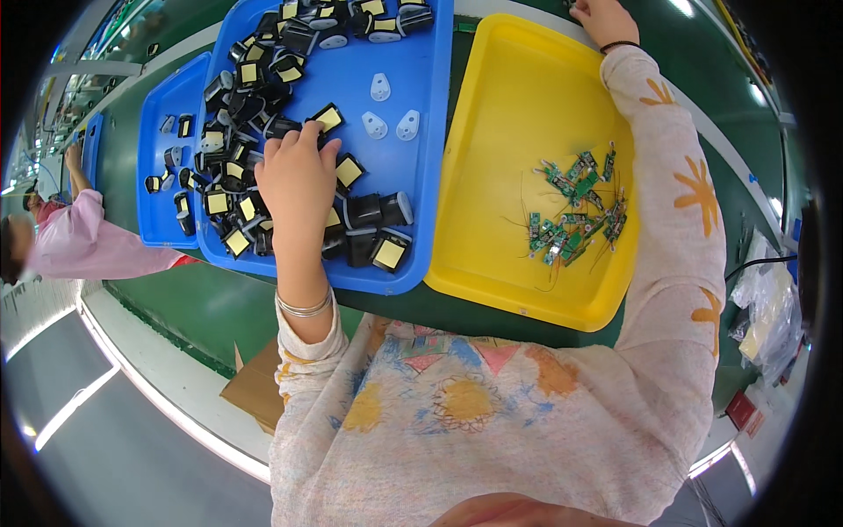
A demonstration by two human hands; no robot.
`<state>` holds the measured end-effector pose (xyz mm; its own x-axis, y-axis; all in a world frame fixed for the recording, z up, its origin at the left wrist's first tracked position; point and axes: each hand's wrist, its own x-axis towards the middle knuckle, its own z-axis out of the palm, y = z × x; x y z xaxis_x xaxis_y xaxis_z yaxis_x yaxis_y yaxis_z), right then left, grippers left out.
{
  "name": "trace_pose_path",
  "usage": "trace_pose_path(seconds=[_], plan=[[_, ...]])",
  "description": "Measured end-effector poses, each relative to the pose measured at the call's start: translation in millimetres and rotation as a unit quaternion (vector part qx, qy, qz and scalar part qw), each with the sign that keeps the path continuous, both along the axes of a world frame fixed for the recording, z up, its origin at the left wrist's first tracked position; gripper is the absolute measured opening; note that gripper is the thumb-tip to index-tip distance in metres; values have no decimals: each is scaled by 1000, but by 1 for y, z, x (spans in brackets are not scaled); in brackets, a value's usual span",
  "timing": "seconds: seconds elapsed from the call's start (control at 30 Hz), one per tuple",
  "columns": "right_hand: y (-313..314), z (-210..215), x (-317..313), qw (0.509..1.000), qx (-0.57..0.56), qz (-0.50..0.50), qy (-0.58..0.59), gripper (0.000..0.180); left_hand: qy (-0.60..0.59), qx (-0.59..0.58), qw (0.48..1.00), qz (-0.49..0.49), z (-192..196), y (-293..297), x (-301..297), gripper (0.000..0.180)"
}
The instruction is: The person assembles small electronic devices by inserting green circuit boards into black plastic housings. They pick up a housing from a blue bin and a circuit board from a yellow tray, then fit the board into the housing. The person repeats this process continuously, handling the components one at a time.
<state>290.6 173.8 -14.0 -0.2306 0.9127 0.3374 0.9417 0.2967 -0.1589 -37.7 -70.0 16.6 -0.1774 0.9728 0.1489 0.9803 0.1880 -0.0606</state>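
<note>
My left hand [299, 171] reaches into the large blue tray [413, 167], its fingers bent over a black plastic housing with a pale yellow pad [328, 118]. Many similar black housings [248, 207] crowd around it, some with grey end caps. Three loose light-grey teardrop-shaped caps [375, 126] lie to the right of that hand. At the top edge, beyond the yellow tray [479, 176], my right hand [604, 19] has its fingers drawn together. A small dark thing shows at its fingertips, partly cut off by the picture's edge.
Small green circuit boards with thin wires [575, 206] lie in the yellow tray. A smaller blue tray [158, 211] with a few housings stands at left, near another person in pink [114, 233]. A cardboard box [255, 386] is below the green bench; plastic bags [764, 307] hang at right.
</note>
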Motion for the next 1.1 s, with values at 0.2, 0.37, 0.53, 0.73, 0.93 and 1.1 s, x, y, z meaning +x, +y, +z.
trace_pose_path(seconds=[0.2,0.37,0.53,0.73,0.93,1.1], plan=[[-17,11,19,993,21,114,35,20,-103,88,986,-92,22,8,16,19],[-154,57,0,978,-77,190,33,20,-197,139,940,-242,45,18,79,21],[-215,43,-9,973,-140,182,26,21,-329,147,877,-317,34,24,115,20],[-210,40,-15,945,-155,197,208,22,-640,-22,751,-159,14,22,110,19],[-224,67,-50,697,-277,184,635,15,-807,-22,573,-144,18,17,111,23],[-231,63,-58,721,-172,114,662,17,-839,-35,522,-148,20,9,119,25]])
